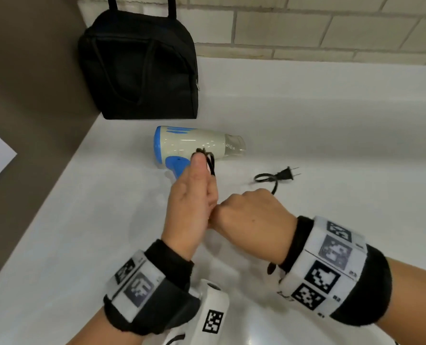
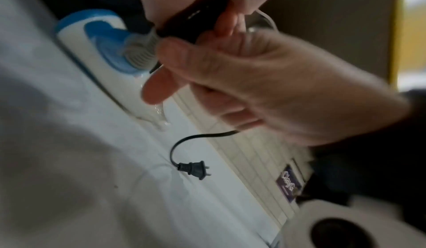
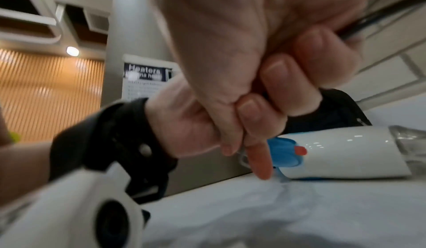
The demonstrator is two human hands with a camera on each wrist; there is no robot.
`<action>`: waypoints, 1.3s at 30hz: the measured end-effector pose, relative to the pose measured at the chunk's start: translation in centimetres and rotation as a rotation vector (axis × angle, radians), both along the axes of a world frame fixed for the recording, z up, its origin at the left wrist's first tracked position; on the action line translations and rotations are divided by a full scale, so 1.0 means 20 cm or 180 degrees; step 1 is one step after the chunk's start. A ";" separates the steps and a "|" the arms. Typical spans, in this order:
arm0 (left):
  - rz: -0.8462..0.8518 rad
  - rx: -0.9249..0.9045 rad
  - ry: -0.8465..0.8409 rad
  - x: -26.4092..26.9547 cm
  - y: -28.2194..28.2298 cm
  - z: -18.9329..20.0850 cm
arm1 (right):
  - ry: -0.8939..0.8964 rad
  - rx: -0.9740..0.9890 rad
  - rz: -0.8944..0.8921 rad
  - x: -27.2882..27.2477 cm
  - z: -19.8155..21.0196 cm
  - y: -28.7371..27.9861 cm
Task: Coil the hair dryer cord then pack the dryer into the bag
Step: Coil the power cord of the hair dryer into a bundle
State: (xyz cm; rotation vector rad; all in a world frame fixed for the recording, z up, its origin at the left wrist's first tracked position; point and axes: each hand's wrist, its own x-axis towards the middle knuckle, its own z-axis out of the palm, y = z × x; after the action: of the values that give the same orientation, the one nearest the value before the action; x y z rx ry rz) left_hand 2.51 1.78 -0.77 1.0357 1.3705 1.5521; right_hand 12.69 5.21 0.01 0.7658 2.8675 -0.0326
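Left hand [image 1: 192,202] is standing edge-up, thumb raised, fingers clamping a bundle of cord [image 1: 210,160]; right hand [image 1: 254,220] is fisted against it, gripping the cord too. Dryer [image 1: 194,145] is lying mid-counter [image 1: 331,108], plug [image 1: 285,174] loose beside it, bag [image 1: 142,70] upright in the far left corner.

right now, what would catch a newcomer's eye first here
The two hands meeting mid-counter: the left hand grips a bundle of black cord, and the right hand is curled around the cord beside it. Behind them lies the white and blue hair dryer, with the black bag upright in the corner.
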 end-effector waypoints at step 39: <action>-0.1235 -0.0555 -0.1496 -0.14 -0.02 -0.07 | 0.2277 -0.2817 -0.0486 0.05 -0.03 0.17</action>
State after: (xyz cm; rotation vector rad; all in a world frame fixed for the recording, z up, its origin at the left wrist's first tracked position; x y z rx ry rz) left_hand -0.24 1.39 -2.14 0.7161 0.8984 1.2562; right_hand 13.77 8.57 -0.53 0.8520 2.8275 -1.7546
